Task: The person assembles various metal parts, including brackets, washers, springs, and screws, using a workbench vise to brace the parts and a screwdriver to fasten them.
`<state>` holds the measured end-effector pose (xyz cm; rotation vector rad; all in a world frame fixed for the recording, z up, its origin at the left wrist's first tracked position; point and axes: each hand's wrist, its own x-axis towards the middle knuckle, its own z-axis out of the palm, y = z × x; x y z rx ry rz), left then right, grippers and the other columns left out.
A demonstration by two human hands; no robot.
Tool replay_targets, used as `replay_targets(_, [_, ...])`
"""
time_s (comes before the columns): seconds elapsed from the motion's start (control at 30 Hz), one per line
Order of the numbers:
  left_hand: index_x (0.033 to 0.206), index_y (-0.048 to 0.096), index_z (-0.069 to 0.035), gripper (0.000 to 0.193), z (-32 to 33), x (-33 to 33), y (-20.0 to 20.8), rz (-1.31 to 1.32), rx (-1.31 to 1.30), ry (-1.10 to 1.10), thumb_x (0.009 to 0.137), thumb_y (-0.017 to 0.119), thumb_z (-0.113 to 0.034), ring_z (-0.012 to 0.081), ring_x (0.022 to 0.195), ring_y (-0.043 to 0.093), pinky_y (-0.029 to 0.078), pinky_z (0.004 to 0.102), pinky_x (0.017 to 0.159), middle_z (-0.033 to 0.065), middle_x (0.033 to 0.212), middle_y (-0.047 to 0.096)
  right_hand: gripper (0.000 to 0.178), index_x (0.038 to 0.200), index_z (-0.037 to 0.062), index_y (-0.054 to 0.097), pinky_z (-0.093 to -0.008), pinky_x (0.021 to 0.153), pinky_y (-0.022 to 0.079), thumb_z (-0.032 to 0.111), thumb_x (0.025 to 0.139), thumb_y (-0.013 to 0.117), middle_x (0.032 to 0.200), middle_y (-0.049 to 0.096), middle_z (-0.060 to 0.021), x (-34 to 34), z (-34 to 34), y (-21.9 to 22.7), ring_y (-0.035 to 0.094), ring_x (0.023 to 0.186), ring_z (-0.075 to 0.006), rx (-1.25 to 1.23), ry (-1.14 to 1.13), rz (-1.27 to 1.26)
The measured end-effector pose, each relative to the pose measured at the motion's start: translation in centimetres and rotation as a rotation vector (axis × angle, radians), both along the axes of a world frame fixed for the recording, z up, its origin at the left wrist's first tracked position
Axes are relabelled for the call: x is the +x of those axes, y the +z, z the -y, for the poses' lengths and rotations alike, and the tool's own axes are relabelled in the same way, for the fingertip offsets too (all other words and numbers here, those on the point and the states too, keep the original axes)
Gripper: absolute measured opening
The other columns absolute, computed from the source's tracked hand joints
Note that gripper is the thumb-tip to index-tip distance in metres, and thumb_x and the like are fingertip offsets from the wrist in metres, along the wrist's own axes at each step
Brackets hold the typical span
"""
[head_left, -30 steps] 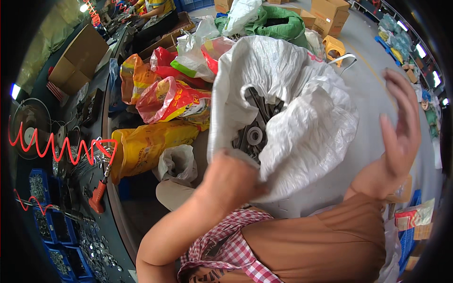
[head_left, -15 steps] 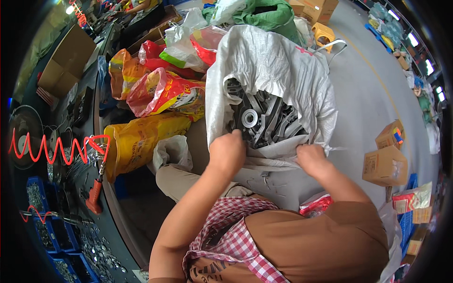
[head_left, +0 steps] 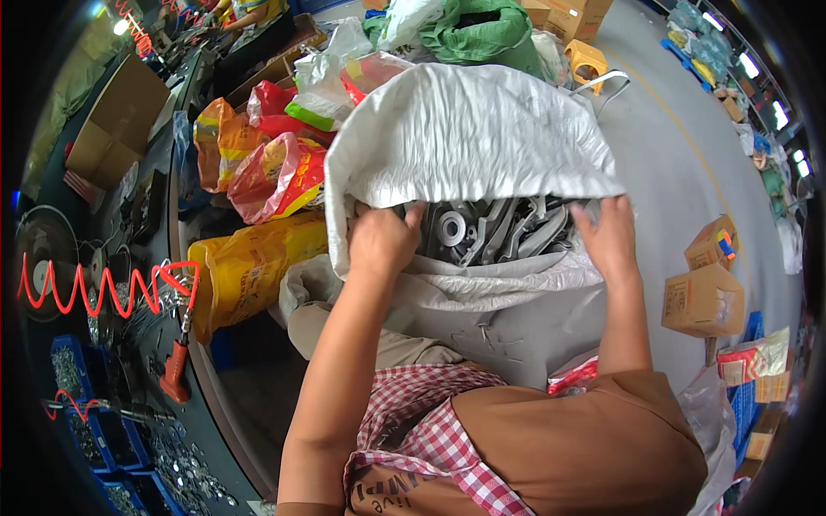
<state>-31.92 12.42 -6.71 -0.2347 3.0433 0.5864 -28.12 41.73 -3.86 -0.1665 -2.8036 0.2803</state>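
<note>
Grey floor point(head_left: 667, 232) spreads beyond the white woven sack point(head_left: 473, 120), whose wide mouth shows many grey metal parts point(head_left: 495, 234) inside. The left hand point(head_left: 379, 241) and the right hand point(head_left: 611, 241) are at opposite ends of this mouth; whether either grip is closed on the fabric, one cannot tell. Spreading the mouth seems the present step, and the next move probably calls for a steady hold.

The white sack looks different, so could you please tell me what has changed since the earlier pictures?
The right hand, earlier raised clear of the white sack, is now at the right corner of its mouth; the left hand has moved forward and left from the near rim to the left corner. The mouth is stretched wider. The grey metal parts remain inside.
</note>
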Motion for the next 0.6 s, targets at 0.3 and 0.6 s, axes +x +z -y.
replay_targets(0.3, [0.114, 0.051, 0.004, 0.059, 0.5, -4.8, -3.4, 0.167, 0.131, -0.112, 0.086, 0.041, -0.048, 0.0338, 0.105, 0.053, 0.038, 0.0383, 0.092, 0.0232, 0.113, 0.054, 0.061, 0.1, -0.0158, 0.049, -0.0427, 0.085, 0.04, 0.041, 0.078, 0.059, 0.105, 0.051, -0.0319, 3.2, 4.7, -0.6, 0.051, 0.096, -0.0413, 0.026, 0.067, 0.308])
replay_targets(0.6, [0.119, 0.04, 0.011, 0.086, -0.5, -2.5, -0.4, 0.209, 0.926, -0.14, 0.063, 0.075, -0.043, 0.0294, 0.108, 0.051, 0.039, 0.0328, 0.091, 0.0235, 0.115, 0.052, 0.069, 0.097, -0.0127, 0.049, -0.0437, 0.075, 0.044, 0.048, 0.068, 0.068, 0.085, 0.058, -0.0287, 0.9, 6.9, 1.0, 0.056, 0.084, -0.0421, -0.16, 0.19, 0.382])
